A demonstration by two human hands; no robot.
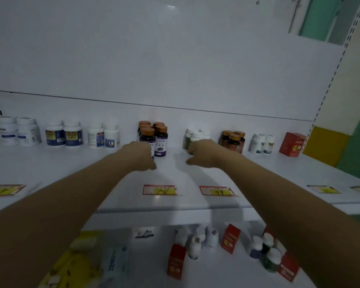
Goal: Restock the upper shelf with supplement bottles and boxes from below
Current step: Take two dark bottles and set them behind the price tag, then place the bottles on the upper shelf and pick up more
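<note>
Both arms out on the upper shelf (175, 173): left hand (140, 154) wraps a dark orange-capped bottle (147, 138), right hand (202, 153) a green white-capped bottle (190, 140) — set each flush beside its own group, labels forward, before letting go.

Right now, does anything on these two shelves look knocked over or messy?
Yes. On the lower shelf, a white-capped bottle leans among scattered red cardboard boxes, facing different ways. The upper shelf rows stand upright and tidy.
</note>
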